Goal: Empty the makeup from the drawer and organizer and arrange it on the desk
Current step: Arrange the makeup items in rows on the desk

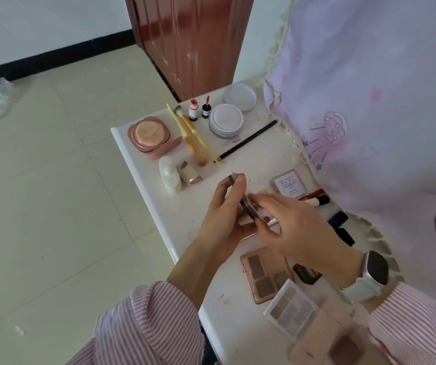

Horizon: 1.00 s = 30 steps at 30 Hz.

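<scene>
Above the white desk (pixel 211 299), my left hand (pixel 224 217) grips a small dark palette (pixel 247 204) standing on edge, thumb at its top corner. My right hand (pixel 288 225) pinches the same palette from the right. Makeup lies across the desk: an open pink cushion compact (pixel 149 135), yellow brushes (pixel 193 135), two small red bottles (pixel 198 109), a round white powder jar (pixel 226 121) with its lid (pixel 239 97) behind, a long black brush (pixel 248 140), a small square compact (pixel 289 183), a rose-gold eyeshadow palette (pixel 264 275) and a clear palette (pixel 289 309).
A white bottle (pixel 170 175) and a gold-capped item (pixel 190 173) stand near the desk's left edge. A pink patterned cloth (pixel 369 114) hangs along the right side. Dark tubes (pixel 339 222) lie under its edge. Tiled floor lies left; a wooden door (pixel 193 40) stands behind.
</scene>
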### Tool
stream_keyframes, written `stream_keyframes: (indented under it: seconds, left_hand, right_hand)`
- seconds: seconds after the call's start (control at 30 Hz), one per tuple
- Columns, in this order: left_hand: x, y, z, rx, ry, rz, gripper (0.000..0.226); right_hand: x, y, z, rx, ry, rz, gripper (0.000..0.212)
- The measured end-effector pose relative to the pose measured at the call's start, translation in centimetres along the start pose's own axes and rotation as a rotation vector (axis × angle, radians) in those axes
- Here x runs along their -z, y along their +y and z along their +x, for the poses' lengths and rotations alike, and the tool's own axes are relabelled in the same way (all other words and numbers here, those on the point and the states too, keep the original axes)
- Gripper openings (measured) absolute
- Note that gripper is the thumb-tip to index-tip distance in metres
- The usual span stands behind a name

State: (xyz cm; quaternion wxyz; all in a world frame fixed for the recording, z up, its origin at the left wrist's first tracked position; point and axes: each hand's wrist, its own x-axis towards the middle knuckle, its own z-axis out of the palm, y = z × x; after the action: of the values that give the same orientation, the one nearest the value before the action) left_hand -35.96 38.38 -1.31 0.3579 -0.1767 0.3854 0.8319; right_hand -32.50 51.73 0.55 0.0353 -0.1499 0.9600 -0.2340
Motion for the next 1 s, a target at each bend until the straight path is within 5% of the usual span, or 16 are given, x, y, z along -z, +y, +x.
stream_keyframes:
  seconds: [0.17, 0.3, 0.5, 0.6, 0.77, 0.9, 1.0]
  left_hand:
    - [0.1, -0.2, 0.0, -0.009, -0.007, 0.027, 0.030]
    - [1.0, -0.1, 0.8, 0.170, -0.044, -0.077, 0.050]
    - [-0.3, 1.3, 3.7, 0.116, 0.063, -0.099, 0.031]
    - [-2.4, 1.9, 5.6, -0.006, 0.165, 0.127, 0.027]
    - [-4.0, 2.0, 8.3, -0.117, 0.187, 0.593, 0.059]
    - [-3.6, 1.3, 8.9, -0.292, 0.251, 0.968, 0.053]
    - [-2.9, 0.9, 8.2, -0.420, 0.292, 1.095, 0.041]
  right_hand:
    - [0.3, 0.6, 0.1, -0.012, 0.068, -0.063, 0.042]
    - [1.5, 2.4, 1.1, -0.153, 0.130, 0.097, 0.035]
    - [3.4, 6.7, 4.1, -0.480, 0.248, 0.177, 0.025]
    - [3.7, 8.9, 5.9, -0.492, 0.281, 0.052, 0.024]
    - [3.5, 11.7, 8.8, -0.484, 0.283, -0.192, 0.026]
    - [3.1, 13.2, 9.4, -0.538, 0.253, -0.241, 0.038]
    - [3.1, 13.1, 9.5, -0.609, 0.227, -0.269, 0.027]
